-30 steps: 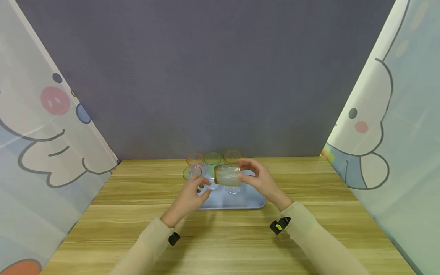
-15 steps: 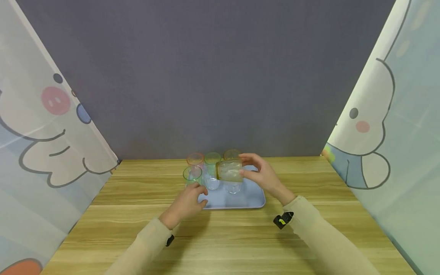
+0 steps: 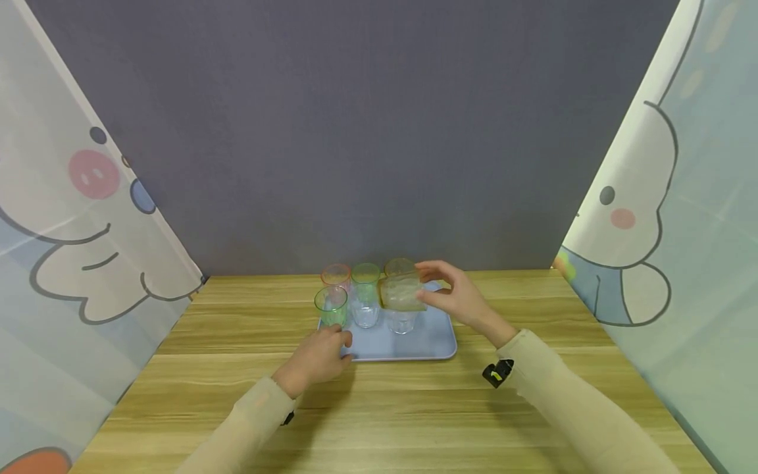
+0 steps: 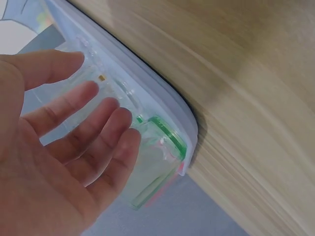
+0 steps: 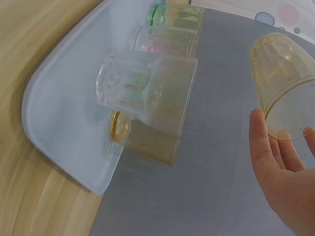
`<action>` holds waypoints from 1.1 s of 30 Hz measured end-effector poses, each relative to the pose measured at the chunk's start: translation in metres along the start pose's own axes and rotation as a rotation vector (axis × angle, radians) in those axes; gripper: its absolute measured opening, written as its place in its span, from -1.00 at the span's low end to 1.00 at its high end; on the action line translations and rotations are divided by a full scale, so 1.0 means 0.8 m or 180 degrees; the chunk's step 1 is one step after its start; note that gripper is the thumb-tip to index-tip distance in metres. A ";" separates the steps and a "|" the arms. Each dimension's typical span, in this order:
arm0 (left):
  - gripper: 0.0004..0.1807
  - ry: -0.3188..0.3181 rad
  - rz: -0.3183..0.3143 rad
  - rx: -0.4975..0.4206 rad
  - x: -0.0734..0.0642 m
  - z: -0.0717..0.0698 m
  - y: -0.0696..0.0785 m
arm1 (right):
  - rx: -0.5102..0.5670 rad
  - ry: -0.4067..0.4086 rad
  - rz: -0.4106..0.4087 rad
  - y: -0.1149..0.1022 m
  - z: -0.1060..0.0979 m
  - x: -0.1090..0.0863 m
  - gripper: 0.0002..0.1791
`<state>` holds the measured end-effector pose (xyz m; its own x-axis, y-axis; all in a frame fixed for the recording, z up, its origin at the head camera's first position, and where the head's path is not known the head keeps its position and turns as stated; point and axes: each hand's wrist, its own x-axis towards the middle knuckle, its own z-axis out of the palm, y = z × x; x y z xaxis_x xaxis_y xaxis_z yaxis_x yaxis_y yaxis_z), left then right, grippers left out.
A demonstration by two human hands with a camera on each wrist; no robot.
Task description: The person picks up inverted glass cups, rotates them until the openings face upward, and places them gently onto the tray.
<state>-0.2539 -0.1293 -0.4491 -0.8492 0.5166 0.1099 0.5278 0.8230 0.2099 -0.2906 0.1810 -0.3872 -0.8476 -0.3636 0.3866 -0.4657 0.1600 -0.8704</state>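
My right hand (image 3: 453,296) holds a transparent amber glass (image 3: 403,293) above the tray, fingers and thumb at its rim end. The glass lies tilted on its side, its base toward the left. In the right wrist view the fingers touch the rim of this amber glass (image 5: 275,64). My left hand (image 3: 316,355) hovers by the tray's front left corner, near a green glass (image 3: 333,308). In the left wrist view the left hand (image 4: 74,142) has loosely bent fingers with nothing between them. Part of the held glass hides things behind it.
A pale blue tray (image 3: 414,345) stands on the wooden table (image 3: 379,408). On it are several upright glasses: a red-rimmed glass (image 3: 336,275), another green glass (image 3: 366,273), a clear glass (image 3: 401,322) and an amber glass (image 5: 147,142). A grey panel (image 3: 379,131) rises behind.
My right hand has moved slightly right and up with the amber glass. My left hand has drawn back from the glasses, down and to the left.
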 end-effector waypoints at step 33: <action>-0.79 -0.0235 0.0126 0.0403 -0.011 0.011 -0.010 | -0.0719 -0.0006 0.0063 0.001 -0.039 0.002 -0.43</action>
<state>-0.2507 -0.1380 -0.4600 -0.8264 0.5614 0.0430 0.5630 0.8224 0.0820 -0.3007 0.2092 -0.3775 -0.8568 -0.3600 0.3693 -0.4943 0.3687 -0.7873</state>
